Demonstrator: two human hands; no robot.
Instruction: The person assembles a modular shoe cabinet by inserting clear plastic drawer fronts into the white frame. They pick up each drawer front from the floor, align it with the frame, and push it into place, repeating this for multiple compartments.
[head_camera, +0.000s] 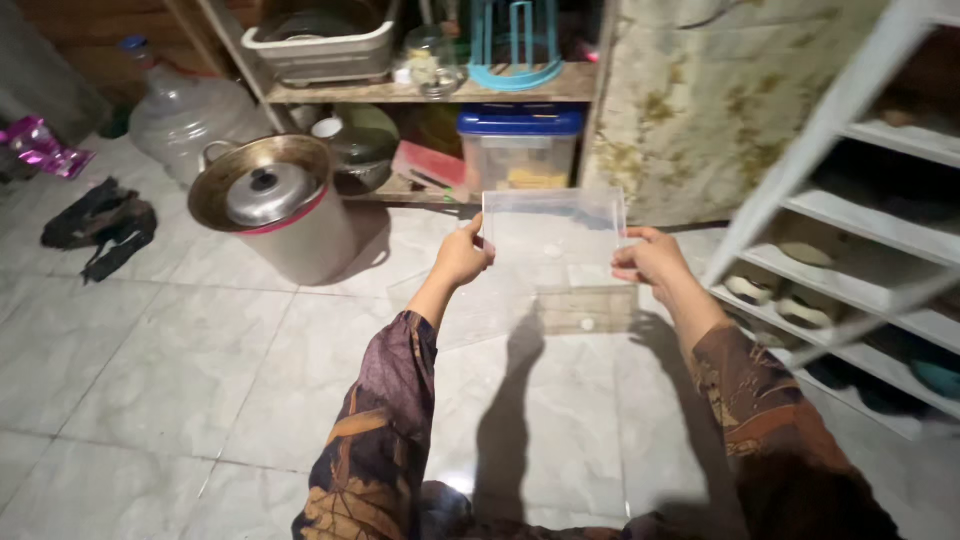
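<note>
The left hand (462, 256) and the right hand (650, 262) hold a clear plastic container (555, 238) up between them, above the tiled floor (150, 350). Each hand is closed on one side edge of the container: the left with its thumb up against the left rim, the right with its fingers curled over the right rim. The container is tilted so its open face looks back toward the camera (its bottom part is hard to make out, being see-through). Behind the container stands a wooden shelf (480, 92); on its lower level, just behind the container, sits a clear storage box with a blue lid (520, 145). To the left of the container, on the floor, stands a large metal pot (285, 215) with a lid lying inside it. Further left of the container is a big water jug (185, 115). To the right of the container rises a white rack (850, 215) of slanted shelves.
</note>
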